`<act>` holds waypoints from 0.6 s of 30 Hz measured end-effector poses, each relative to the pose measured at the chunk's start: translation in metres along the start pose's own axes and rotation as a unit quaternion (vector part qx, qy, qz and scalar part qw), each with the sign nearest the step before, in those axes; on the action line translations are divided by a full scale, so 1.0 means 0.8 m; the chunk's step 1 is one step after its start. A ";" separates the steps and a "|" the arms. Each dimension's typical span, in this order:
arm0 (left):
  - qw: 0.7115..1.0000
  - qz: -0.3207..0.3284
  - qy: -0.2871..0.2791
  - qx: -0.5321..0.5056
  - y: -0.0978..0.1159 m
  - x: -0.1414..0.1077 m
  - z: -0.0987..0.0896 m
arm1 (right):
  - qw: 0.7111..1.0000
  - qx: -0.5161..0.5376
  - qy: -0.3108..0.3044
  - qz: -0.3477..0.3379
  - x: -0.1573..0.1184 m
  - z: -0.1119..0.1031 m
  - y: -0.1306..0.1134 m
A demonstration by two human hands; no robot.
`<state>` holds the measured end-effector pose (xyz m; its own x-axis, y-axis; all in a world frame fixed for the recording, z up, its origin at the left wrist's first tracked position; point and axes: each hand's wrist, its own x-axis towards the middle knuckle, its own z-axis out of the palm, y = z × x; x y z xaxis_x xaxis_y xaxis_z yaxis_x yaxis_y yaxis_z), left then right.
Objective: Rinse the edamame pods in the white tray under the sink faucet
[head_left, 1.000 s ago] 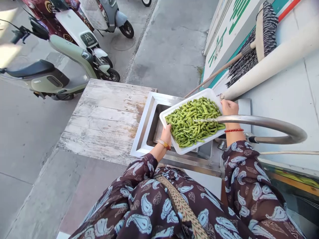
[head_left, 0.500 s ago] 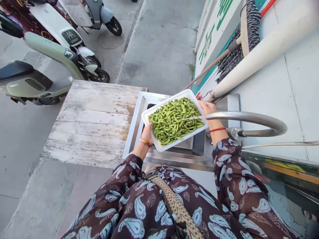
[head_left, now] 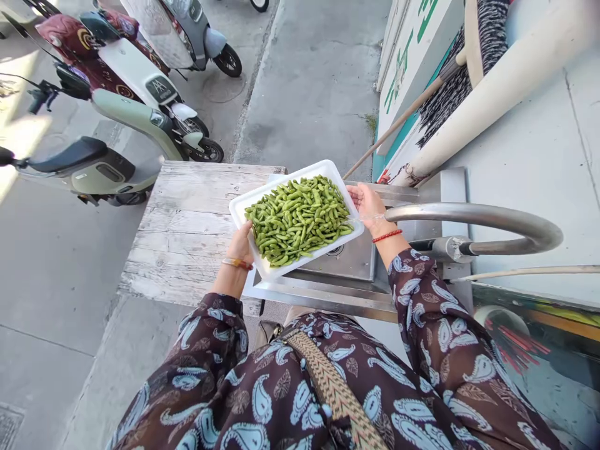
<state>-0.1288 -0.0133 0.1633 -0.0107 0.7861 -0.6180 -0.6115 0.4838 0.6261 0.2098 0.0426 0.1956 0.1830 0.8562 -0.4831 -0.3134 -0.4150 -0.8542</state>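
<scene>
My left hand (head_left: 241,244) grips the left side of a white plastic tray (head_left: 260,269), with the thumb over its rim. Green edamame pods (head_left: 300,219) lie heaped in it. At the tray's right end, my right hand (head_left: 368,203) holds the edge, its fingers partly hidden. The tray is above the left part of a steel sink (head_left: 347,265) and reaches over the wooden tabletop. Beside my right wrist is the curved metal faucet (head_left: 473,215); a thin stream of water runs from its mouth towards the tray's right rim.
A weathered wooden table (head_left: 159,250) adjoins the sink on the left. Parked scooters (head_left: 107,169) stand beyond it. To the right are a white pipe (head_left: 492,94), a mop (head_left: 434,106) leaning on the wall, and a glass-fronted case (head_left: 529,337).
Both hands have carried the tray of edamame to the left, away from the faucet. The stream, which fell on the pods, now meets the tray's right edge. The view has shifted slightly.
</scene>
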 end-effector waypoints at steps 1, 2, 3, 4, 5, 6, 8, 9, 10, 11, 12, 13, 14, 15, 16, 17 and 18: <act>1.000 0.008 -0.004 0.005 0.002 0.005 0.006 | 1.000 0.006 0.004 -0.007 0.001 -0.003 -0.002; 1.000 0.017 -0.012 0.010 0.002 0.011 0.014 | 1.000 0.011 0.008 -0.017 0.001 -0.008 -0.005; 0.999 0.024 -0.021 0.015 0.001 0.018 0.022 | 0.999 0.013 0.014 -0.030 0.001 -0.015 -0.010; 0.999 0.031 -0.030 0.019 -0.002 0.025 0.032 | 0.999 0.014 0.021 -0.045 0.001 -0.022 -0.016; 0.998 0.036 -0.040 0.022 -0.006 0.032 0.042 | 0.998 0.014 0.032 -0.059 -0.001 -0.030 -0.023; 0.998 0.040 -0.050 0.025 -0.011 0.039 0.053 | 0.996 0.013 0.047 -0.073 -0.003 -0.037 -0.030; 0.996 0.043 -0.068 0.026 -0.022 0.053 0.073 | 0.992 0.010 0.083 -0.097 -0.009 -0.051 -0.047; 0.996 0.044 -0.077 0.026 -0.028 0.059 0.082 | 0.989 0.009 0.101 -0.107 -0.013 -0.056 -0.055; 0.995 0.045 -0.085 0.025 -0.032 0.065 0.090 | 0.986 0.009 0.117 -0.116 -0.018 -0.059 -0.063; 0.994 0.047 -0.095 0.024 -0.036 0.070 0.096 | 0.984 0.010 0.129 -0.126 -0.023 -0.062 -0.069; 0.993 0.048 -0.104 0.023 -0.038 0.074 0.101 | 0.981 0.011 0.138 -0.135 -0.028 -0.063 -0.073; 0.992 0.048 -0.113 0.025 -0.038 0.078 0.103 | 0.979 0.012 0.145 -0.144 -0.033 -0.064 -0.076; 0.991 0.046 -0.120 0.029 -0.038 0.080 0.104 | 0.977 0.012 0.149 -0.151 -0.036 -0.064 -0.076; 0.991 0.042 -0.123 0.035 -0.037 0.080 0.102 | 0.977 0.012 0.150 -0.154 -0.039 -0.063 -0.075; 0.991 0.035 -0.122 0.044 -0.036 0.079 0.100 | 0.977 0.013 0.149 -0.154 -0.041 -0.063 -0.072; 0.991 0.028 -0.117 0.053 -0.036 0.075 0.096 | 0.978 0.013 0.146 -0.150 -0.042 -0.063 -0.069; 0.992 0.018 -0.111 0.059 -0.036 0.069 0.092 | 0.979 0.014 0.144 -0.144 -0.042 -0.062 -0.065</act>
<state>-0.0532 0.0446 0.1458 0.1513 0.8629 -0.4821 -0.5161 0.4850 0.7060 0.2664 0.0201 0.2463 0.5208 0.8128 -0.2611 -0.2348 -0.1577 -0.9592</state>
